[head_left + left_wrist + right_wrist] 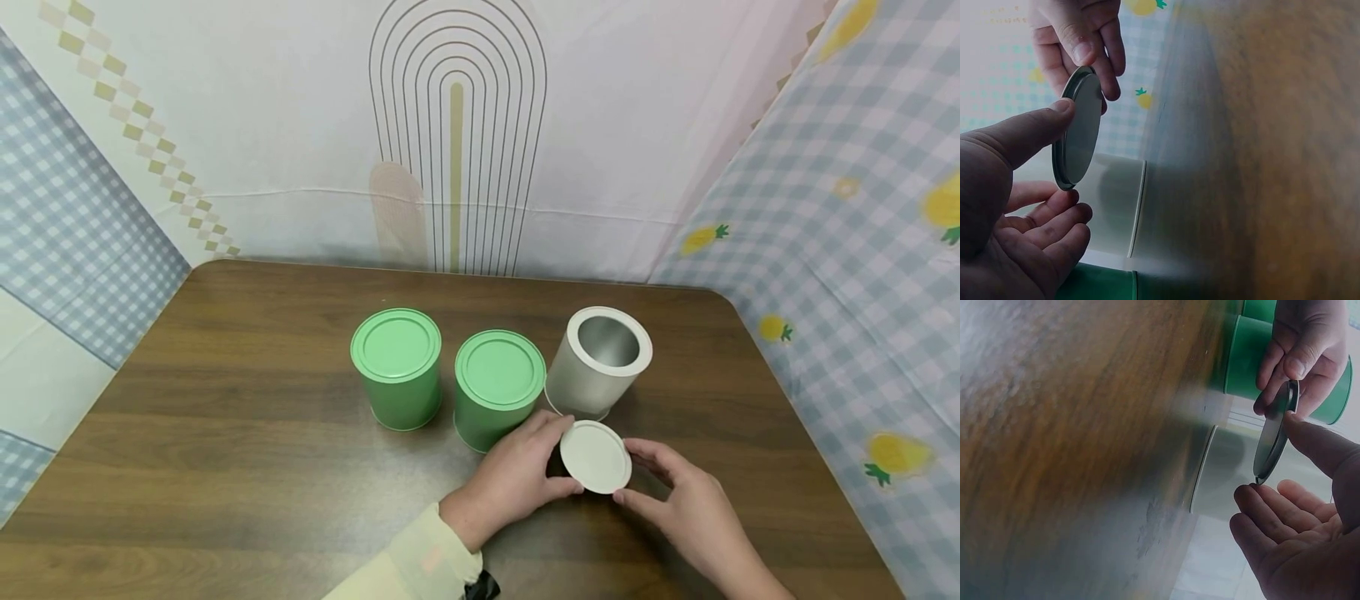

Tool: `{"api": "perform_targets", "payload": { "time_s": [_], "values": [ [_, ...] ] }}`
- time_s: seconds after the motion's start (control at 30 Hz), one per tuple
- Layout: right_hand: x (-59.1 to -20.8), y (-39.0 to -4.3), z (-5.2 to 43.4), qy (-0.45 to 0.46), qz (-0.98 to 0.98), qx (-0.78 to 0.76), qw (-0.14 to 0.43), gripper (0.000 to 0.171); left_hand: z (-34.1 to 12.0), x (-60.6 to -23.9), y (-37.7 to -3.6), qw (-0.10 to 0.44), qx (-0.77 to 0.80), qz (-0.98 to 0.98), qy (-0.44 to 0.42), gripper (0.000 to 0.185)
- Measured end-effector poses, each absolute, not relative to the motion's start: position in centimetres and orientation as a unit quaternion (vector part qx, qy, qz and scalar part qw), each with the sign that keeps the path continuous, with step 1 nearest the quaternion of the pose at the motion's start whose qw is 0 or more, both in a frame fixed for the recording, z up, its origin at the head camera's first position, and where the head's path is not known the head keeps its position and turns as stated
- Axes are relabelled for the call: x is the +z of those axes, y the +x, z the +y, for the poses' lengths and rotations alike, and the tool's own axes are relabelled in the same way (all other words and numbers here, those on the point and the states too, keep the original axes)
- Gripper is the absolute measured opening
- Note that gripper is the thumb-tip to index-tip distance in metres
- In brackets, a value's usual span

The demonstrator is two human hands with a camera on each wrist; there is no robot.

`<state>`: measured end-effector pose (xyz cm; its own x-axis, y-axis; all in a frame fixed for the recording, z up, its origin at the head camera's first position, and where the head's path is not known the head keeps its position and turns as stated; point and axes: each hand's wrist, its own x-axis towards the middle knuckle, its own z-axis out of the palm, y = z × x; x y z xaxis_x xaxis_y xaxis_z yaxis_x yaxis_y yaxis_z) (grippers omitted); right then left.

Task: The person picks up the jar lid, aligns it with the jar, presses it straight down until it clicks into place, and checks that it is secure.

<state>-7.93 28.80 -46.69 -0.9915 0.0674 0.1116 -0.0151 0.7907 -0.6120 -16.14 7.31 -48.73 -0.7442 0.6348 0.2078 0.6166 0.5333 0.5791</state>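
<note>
A round white lid is held between both hands, above the table in front of the white can. My left hand pinches its left edge between thumb and fingers. On the opposite edge, the thumb and fingers of my right hand grip the rim. The wrist views show the lid raised off the wood, with its raised inner ring visible. The white can stands uncovered, its grey inside showing. Just left of it is a green can with a green top, close to my left fingers.
Another green can with its top on stands farther left. All the cans are on a brown wooden table. A white patterned cloth hangs behind, and checked cloths hang at the sides.
</note>
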Motion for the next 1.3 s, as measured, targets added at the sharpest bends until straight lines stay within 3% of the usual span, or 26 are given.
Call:
{"api": "perform_targets", "payload": {
  "time_s": [1.3],
  "values": [
    [-46.28,-7.76,28.96,-0.02,-0.943,0.324,0.07,0.057,7.3,-48.16,-15.83,-0.004,0.329,0.873,0.361,0.076]
  ]
}}
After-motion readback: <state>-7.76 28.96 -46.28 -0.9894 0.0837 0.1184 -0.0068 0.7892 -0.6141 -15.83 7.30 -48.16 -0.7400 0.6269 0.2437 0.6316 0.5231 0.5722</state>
